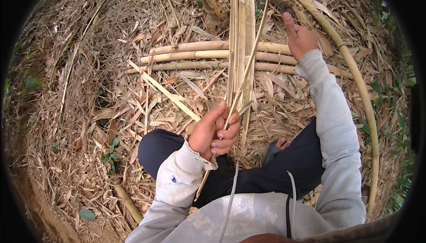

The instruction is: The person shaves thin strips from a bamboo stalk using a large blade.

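Soft even daylight, faint shadows, fisheye bending, dark vignetted rim

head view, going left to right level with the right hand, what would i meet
Thin greenish stem, long split bamboo strips, right hand, thick curved bamboo pole.

long strips (242, 21): cut off by top edge | thin strip (251, 57): partly hidden inside left hand (213, 132) | right hand (303, 40): most fingers out of sight | dark object (277, 1) beside it: too unclear to name | three poles (191, 56): middles covered by long strips | foot (282, 143): mostly hidden by trouser leg (298, 158)
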A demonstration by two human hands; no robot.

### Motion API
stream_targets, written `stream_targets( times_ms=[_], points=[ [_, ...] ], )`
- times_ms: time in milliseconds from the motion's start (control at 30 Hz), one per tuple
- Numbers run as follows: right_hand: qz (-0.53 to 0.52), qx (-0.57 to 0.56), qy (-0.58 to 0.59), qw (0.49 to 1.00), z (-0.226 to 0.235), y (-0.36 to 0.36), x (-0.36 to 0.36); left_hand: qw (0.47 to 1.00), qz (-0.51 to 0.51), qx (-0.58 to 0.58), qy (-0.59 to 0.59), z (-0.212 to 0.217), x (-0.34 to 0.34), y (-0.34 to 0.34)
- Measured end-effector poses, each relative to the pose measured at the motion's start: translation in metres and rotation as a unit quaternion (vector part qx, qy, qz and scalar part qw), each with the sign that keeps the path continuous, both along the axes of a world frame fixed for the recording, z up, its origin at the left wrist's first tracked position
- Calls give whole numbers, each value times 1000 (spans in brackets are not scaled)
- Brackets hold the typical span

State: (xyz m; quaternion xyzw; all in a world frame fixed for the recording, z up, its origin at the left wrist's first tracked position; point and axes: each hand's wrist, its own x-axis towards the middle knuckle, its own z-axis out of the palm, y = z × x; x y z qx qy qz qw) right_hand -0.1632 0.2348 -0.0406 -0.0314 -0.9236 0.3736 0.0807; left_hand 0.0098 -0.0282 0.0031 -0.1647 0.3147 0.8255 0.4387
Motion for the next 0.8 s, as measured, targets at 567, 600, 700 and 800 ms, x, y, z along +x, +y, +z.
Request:
stream_targets(
  times_ms=[567, 600, 700, 800],
  points=[
    [345, 128, 44, 929, 17, -75, 109, 749, 99, -520, 399, -41, 13, 20],
    [342, 136, 58, 928, 18, -76, 110, 732, 98, -532, 414, -41, 15, 20],
    [331, 166, 88, 925, 16, -75, 105, 771, 94, -524, 348, -31, 15, 27],
    [317, 189, 98, 924, 10, -66, 92, 762, 61, -544, 345, -32, 9, 25]
  ],
)
